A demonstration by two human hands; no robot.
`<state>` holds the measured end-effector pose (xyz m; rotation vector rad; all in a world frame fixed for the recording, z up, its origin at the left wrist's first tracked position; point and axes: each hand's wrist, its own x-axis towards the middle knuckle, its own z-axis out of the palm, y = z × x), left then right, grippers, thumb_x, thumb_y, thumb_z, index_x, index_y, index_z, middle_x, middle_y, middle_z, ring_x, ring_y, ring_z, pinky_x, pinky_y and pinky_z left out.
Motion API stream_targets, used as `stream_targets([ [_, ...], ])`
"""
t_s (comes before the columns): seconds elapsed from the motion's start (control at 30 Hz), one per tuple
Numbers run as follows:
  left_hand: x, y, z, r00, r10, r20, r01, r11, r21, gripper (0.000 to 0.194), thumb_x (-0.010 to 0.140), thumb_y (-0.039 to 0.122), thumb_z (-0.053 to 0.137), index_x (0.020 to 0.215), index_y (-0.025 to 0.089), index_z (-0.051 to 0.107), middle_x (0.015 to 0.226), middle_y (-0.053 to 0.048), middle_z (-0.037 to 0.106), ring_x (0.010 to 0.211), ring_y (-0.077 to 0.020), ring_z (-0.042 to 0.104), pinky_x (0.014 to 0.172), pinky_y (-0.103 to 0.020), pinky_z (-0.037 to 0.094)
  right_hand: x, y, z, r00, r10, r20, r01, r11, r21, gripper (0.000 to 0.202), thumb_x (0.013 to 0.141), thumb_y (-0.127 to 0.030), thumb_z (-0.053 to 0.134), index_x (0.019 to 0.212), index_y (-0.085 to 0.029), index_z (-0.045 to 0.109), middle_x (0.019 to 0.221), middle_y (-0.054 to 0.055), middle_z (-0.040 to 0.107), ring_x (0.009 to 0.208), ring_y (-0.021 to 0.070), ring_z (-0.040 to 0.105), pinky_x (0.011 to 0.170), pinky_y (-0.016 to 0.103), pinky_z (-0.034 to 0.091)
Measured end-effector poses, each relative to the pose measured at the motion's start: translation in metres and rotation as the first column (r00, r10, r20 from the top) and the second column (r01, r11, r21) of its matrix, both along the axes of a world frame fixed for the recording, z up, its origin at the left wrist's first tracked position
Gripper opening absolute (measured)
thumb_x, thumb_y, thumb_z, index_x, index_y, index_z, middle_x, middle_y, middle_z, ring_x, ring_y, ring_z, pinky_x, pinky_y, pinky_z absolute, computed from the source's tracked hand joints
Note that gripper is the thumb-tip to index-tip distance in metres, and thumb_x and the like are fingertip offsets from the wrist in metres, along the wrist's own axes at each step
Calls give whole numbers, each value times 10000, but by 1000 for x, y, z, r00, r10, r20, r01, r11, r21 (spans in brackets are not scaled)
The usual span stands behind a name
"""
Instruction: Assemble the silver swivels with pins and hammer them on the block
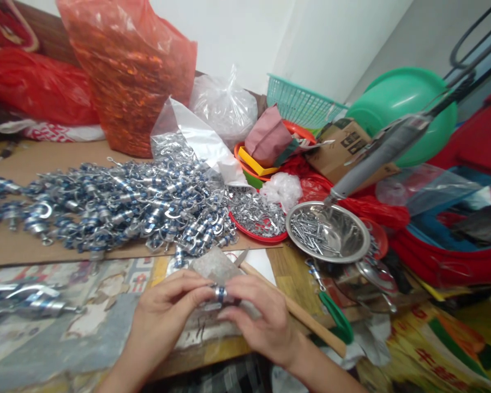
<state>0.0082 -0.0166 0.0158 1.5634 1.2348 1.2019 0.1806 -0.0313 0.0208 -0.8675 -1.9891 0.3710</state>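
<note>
Near the front edge of the table, a small silver and blue metal fitting (221,295) is held between both hands. My left hand (163,314) pinches its left end with thumb and forefinger. Curled fingers of my right hand (262,316) grip its right side. Just behind and under the hands is a grey block (215,263). A hammer with a wooden handle (306,319) lies to the right, its handle slanting toward the front. Behind, a large heap of similar silver and blue fittings (118,202) covers brown cardboard.
A red plate of small metal pieces (257,215) and a steel bowl with metal pins (358,240) stand behind at the right. A grey rod (364,164) slants over the bowl. More fittings (28,300) lie at left. An orange bag (135,71) stands behind the heap.
</note>
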Motion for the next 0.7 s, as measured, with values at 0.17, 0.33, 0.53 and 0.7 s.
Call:
stream_targets([
  [0.17,-1,-2,7,988,-13,-152,50,970,239,90,713,176,628,677,223,695,654,8,659,619,-118,621,581,-171,471,12,4,5,964,55,258,-147,925,351,214,806,-46,489,991,-64,597,949,161,650,930,213,592,747,308,522],
  [0.33,-3,-5,10,959,26,-282,119,868,483,151,730,92,574,762,183,690,803,-56,655,709,-130,645,592,-164,481,12,3,13,968,59,245,-148,919,366,191,810,-59,489,938,-57,630,917,161,663,919,202,604,747,294,525],
  [0.53,-4,-10,14,985,-43,-167,97,939,330,162,704,120,592,704,227,713,807,-29,717,752,-138,670,702,-169,507,9,-5,14,991,44,129,-66,983,173,247,785,-31,481,919,-117,669,914,122,672,824,149,637,693,226,527],
  [0.7,0,-16,10,998,51,39,-44,987,-151,156,591,265,693,741,272,737,737,13,757,667,-177,691,637,-221,556,-2,-11,11,995,-24,-95,15,996,-90,116,742,-135,628,822,-116,710,791,108,690,679,140,653,627,202,534],
])
